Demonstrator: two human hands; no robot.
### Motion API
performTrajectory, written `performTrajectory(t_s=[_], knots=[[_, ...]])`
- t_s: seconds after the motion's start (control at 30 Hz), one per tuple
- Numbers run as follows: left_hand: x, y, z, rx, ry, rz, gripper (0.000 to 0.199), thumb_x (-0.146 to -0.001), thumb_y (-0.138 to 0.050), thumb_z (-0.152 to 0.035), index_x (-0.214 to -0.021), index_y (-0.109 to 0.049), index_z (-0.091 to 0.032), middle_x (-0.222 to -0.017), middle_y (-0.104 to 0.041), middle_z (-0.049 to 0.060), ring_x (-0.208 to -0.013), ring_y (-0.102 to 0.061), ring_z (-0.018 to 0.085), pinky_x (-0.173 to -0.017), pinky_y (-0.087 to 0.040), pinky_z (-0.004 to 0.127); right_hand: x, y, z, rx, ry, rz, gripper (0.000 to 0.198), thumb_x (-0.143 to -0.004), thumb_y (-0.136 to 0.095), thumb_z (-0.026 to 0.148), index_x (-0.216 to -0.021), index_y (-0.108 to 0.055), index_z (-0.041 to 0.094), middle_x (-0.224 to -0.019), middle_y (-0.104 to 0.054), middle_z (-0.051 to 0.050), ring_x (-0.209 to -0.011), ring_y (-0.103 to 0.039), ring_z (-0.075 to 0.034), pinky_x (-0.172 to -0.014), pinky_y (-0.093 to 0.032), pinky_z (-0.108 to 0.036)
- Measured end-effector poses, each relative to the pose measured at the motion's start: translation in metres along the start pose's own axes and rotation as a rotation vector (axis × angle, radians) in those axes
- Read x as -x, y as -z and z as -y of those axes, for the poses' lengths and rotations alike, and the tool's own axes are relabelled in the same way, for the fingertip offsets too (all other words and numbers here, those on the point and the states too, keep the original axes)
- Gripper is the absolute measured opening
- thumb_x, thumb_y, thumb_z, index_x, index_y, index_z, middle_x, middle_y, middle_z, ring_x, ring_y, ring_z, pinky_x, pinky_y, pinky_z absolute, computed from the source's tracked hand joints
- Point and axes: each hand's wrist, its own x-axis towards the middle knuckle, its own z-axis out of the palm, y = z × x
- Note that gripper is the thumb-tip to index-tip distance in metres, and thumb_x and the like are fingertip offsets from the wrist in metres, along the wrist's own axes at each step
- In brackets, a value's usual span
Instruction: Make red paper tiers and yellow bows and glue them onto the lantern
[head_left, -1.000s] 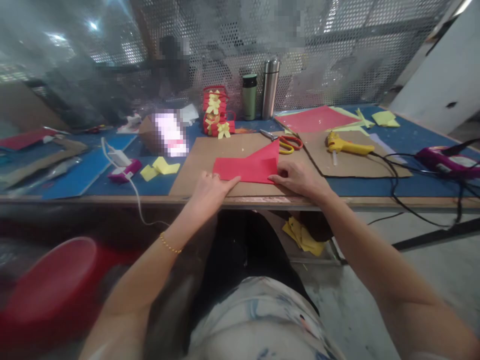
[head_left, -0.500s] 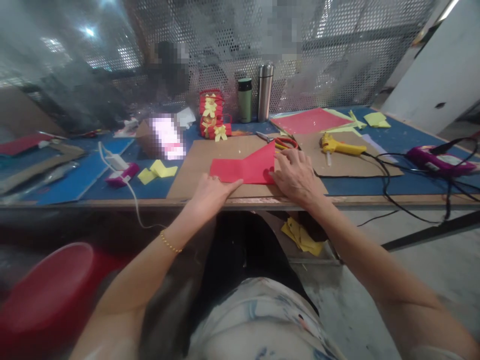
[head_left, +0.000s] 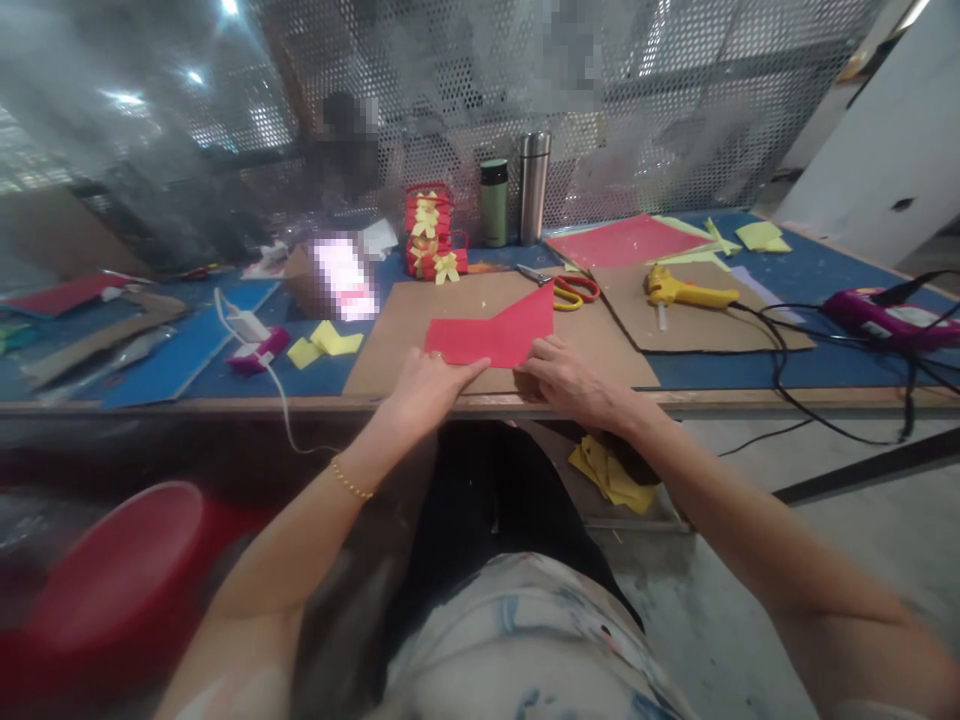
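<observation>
A piece of red paper [head_left: 491, 335] lies on a brown cardboard sheet [head_left: 390, 310] near the table's front edge; its right part rises to a slanted point. My left hand [head_left: 431, 385] grips its lower left, the thumb stretched along the bottom edge. At the lower right, my right hand [head_left: 562, 380] has its fingers bent and pressed together on the paper's bottom edge. Just behind the raised corner lie scissors [head_left: 574, 291] with red and yellow handles. The undersides of both hands are hidden.
A yellow glue gun [head_left: 694, 293] rests on a second cardboard piece at right, its black cord trailing. Bottles [head_left: 493, 205] and red boxes with yellow bows [head_left: 429, 235] stand behind. Yellow paper pieces [head_left: 326, 342] and a purple power strip [head_left: 256, 350] lie at left.
My right hand has slid left and down, from the paper's right edge to its bottom edge, its fingers more bent. My left hand stays on the lower left. The view has shifted slightly.
</observation>
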Motion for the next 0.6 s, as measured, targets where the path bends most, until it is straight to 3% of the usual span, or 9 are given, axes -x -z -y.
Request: performTrajectory(t_s=[0.17,0.4,0.53,0.6], knots=[[0.000,-0.001,0.001,-0.022,-0.020,-0.001,0.064,-0.106,-0.047,-0.007,-0.162,-0.048,-0.039,-0.104,-0.079,0.010,-0.098,-0.069,0.025,-0.084,-0.035,0.038,0.012,0.010,-0.005,-0.080,-0.076,-0.002,0.025,-0.096,-0.044,0.013,-0.087,-0.066,0.020,-0.094,-0.064,-0.012,-0.088,-0.052,-0.024,-0.081,-0.038,-0.036],[0.000,-0.001,0.001,-0.021,-0.005,-0.008,0.065,-0.105,-0.047,-0.007,-0.161,-0.049,-0.038,-0.103,-0.079,0.011,-0.094,-0.069,0.025,-0.084,-0.036,0.037,0.038,0.030,-0.020,0.039,-0.231,0.034,0.025,-0.089,-0.050,0.009,-0.085,-0.072,0.020,-0.089,-0.068,-0.010,-0.086,-0.056,-0.025,-0.081,-0.036,-0.038],[0.001,0.002,-0.001,-0.028,0.006,0.004,0.066,-0.104,-0.048,-0.006,-0.161,-0.049,-0.040,-0.113,-0.080,0.012,-0.097,-0.071,0.025,-0.083,-0.037,0.036,0.020,0.029,-0.009,0.134,-0.202,-0.132,0.028,-0.091,-0.049,0.007,-0.092,-0.075,0.018,-0.096,-0.068,-0.014,-0.095,-0.056,-0.028,-0.084,-0.037,-0.039],[0.001,0.005,-0.002,-0.062,0.018,0.020,0.063,-0.106,-0.047,-0.010,-0.161,-0.048,-0.040,-0.113,-0.080,0.013,-0.099,-0.072,0.026,-0.082,-0.038,0.036,0.003,0.017,0.003,0.121,-0.129,-0.144,0.027,-0.096,-0.049,0.009,-0.098,-0.075,0.017,-0.100,-0.067,-0.014,-0.096,-0.055,-0.028,-0.085,-0.038,-0.039]])
